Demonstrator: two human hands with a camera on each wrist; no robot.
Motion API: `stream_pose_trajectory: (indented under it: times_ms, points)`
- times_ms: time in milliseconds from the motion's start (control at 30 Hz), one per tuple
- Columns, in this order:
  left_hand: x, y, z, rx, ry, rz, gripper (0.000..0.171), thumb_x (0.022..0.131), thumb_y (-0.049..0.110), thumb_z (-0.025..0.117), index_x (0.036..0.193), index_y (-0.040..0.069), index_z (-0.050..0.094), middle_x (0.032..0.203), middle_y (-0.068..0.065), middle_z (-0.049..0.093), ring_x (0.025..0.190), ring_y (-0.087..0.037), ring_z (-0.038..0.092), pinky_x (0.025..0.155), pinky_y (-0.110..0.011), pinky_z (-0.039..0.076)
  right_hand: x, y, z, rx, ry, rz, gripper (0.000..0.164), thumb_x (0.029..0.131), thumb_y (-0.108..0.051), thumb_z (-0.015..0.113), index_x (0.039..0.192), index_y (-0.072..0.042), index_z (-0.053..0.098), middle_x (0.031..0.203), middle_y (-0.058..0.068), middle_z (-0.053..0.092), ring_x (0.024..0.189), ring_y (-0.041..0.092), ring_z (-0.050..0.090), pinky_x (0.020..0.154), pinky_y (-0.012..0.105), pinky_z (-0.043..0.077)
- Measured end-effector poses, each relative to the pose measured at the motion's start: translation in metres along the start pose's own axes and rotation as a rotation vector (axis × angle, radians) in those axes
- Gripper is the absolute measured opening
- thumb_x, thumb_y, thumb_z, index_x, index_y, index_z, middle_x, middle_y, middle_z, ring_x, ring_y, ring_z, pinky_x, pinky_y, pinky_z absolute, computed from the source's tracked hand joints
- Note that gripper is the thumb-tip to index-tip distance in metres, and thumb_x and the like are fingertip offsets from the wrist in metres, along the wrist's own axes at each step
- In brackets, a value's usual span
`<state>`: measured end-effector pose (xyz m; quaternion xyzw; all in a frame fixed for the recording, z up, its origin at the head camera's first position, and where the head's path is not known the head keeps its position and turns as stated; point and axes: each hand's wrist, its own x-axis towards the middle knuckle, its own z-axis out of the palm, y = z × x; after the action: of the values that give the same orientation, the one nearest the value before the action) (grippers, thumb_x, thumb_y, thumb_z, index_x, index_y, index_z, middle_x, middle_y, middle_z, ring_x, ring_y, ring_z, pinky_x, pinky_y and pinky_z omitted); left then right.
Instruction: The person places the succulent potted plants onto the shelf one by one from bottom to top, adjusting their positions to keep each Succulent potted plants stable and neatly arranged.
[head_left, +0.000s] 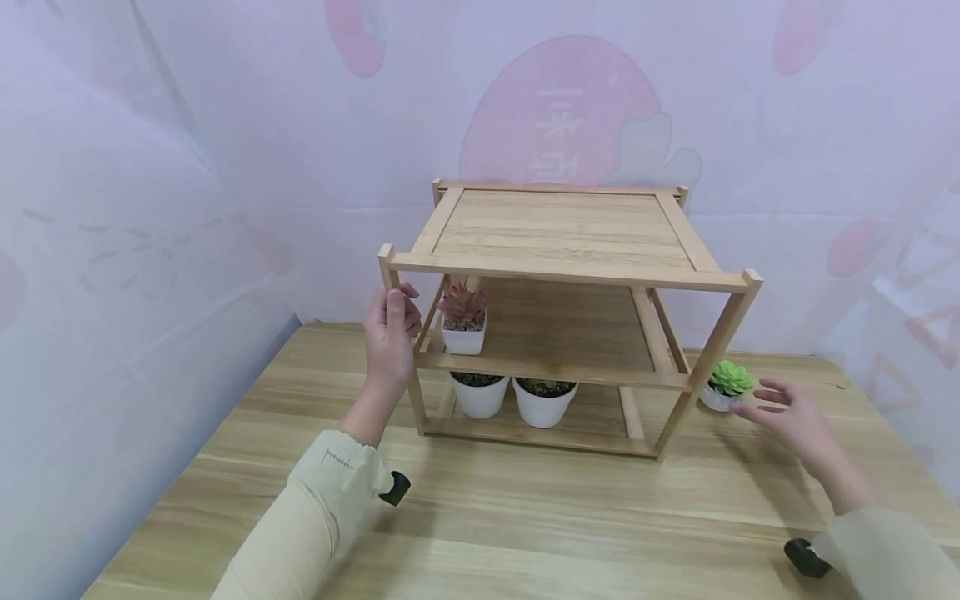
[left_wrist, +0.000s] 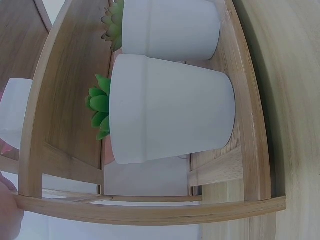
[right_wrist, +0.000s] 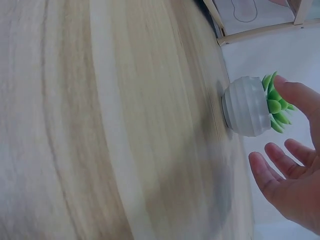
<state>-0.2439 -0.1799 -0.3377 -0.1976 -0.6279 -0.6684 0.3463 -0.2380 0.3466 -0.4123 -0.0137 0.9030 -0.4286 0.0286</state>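
My left hand (head_left: 392, 329) grips the front left post of a wooden three-tier shelf (head_left: 570, 271). On the middle tier, close to that hand, stands a pink succulent (head_left: 462, 312) in a white square pot. Two white round pots (left_wrist: 172, 110) with green succulents sit side by side on the bottom tier; in the head view the upper tiers hide most of their leaves. Right of the shelf, a bright green succulent (right_wrist: 276, 106) in a ribbed whitish pot (right_wrist: 246, 106) stands on the table. My right hand (head_left: 795, 421) is beside it, thumb and fingers spread, holding nothing.
The wood-grain table (head_left: 480, 517) carries the shelf and the loose pot. Behind and at both sides hangs a pale printed cloth (head_left: 300, 125). A black wrist-camera piece (head_left: 395, 488) shows at the left cuff and another (head_left: 807, 558) at the right.
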Motion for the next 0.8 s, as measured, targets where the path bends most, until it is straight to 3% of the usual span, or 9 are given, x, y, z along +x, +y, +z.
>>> stream_pose_trajectory:
  times_ms: [167, 233, 400, 567, 667, 800]
  points:
    - [-0.001, -0.001, 0.0, 0.0, -0.003, 0.0, 0.062, 0.101, 0.062, 0.045, 0.099, 0.001, 0.053, 0.067, 0.001, 0.033, 0.058, -0.007, 0.031, 0.055, -0.02, 0.028, 0.004, 0.002, 0.003, 0.041, -0.002, 0.026, 0.095, 0.103, -0.035, 0.066, 0.153, 0.019, 0.006, 0.149, 0.046, 0.027, 0.132, 0.06, 0.038, 0.074, 0.01, 0.045]
    - [-0.001, -0.001, 0.0, -0.001, -0.002, 0.002, 0.059, 0.101, 0.062, 0.045, 0.099, 0.004, 0.053, 0.066, 0.002, 0.033, 0.058, -0.007, 0.031, 0.055, -0.02, 0.028, 0.006, 0.002, 0.004, 0.035, -0.004, 0.034, 0.096, 0.102, -0.035, 0.066, 0.152, 0.019, 0.006, 0.148, 0.047, 0.027, 0.132, 0.059, 0.04, 0.076, 0.012, 0.048]
    - [0.0, -0.001, 0.0, 0.015, 0.0, 0.002, 0.061, 0.102, 0.063, 0.043, 0.1, 0.003, 0.053, 0.067, 0.001, 0.034, 0.058, -0.007, 0.032, 0.055, -0.02, 0.029, 0.013, -0.002, 0.009, 0.008, -0.019, 0.037, 0.091, 0.101, -0.034, 0.068, 0.152, 0.019, 0.014, 0.147, 0.047, 0.029, 0.132, 0.057, 0.04, 0.091, 0.032, 0.051]
    - [0.0, -0.001, 0.0, 0.021, -0.003, -0.002, 0.06, 0.102, 0.063, 0.043, 0.1, 0.004, 0.053, 0.067, 0.0, 0.034, 0.058, -0.007, 0.032, 0.055, -0.02, 0.029, 0.018, -0.001, 0.015, 0.004, -0.005, 0.016, 0.081, 0.1, -0.026, 0.069, 0.148, 0.02, 0.024, 0.144, 0.046, 0.035, 0.125, 0.052, 0.047, 0.084, 0.025, 0.049]
    - [0.0, -0.001, 0.0, 0.019, -0.002, -0.002, 0.066, 0.102, 0.062, 0.043, 0.1, -0.004, 0.051, 0.067, 0.001, 0.034, 0.058, -0.006, 0.031, 0.055, -0.019, 0.029, 0.021, -0.001, 0.018, 0.011, -0.002, 0.03, 0.08, 0.099, -0.024, 0.069, 0.147, 0.021, 0.024, 0.144, 0.046, 0.034, 0.126, 0.053, 0.045, 0.096, 0.039, 0.048]
    - [0.0, -0.001, 0.0, 0.021, -0.001, 0.002, 0.073, 0.103, 0.061, 0.043, 0.103, -0.013, 0.047, 0.067, 0.002, 0.034, 0.058, -0.006, 0.031, 0.055, -0.019, 0.028, 0.024, -0.001, 0.021, 0.024, 0.007, 0.053, 0.078, 0.098, -0.025, 0.069, 0.145, 0.021, 0.027, 0.144, 0.047, 0.034, 0.13, 0.057, 0.039, 0.107, 0.063, 0.034]
